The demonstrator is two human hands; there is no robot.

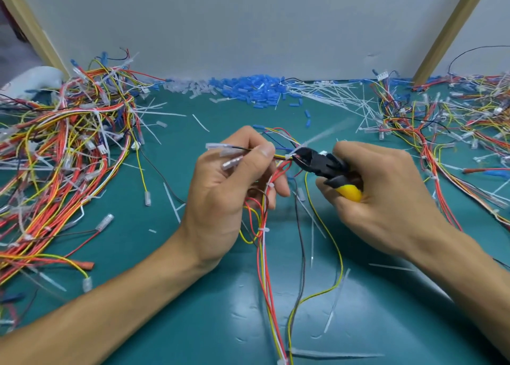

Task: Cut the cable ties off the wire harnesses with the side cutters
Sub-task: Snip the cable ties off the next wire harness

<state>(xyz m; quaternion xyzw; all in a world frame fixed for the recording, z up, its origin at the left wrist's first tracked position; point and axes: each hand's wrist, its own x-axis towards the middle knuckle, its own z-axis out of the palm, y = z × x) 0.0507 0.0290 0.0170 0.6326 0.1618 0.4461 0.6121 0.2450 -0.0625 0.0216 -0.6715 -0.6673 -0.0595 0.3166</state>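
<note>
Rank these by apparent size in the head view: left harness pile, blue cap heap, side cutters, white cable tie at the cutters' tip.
1. Left harness pile, largest.
2. Blue cap heap.
3. Side cutters, partly hidden in the right hand, nearer the camera yet smaller-looking.
4. Cable tie, smallest; its tail is blurred.

You face a plain pale wall behind a teal tabletop. The left post and right post, both bare wood, rise at its sides. Soft glare lies on the tabletop near you.
</note>
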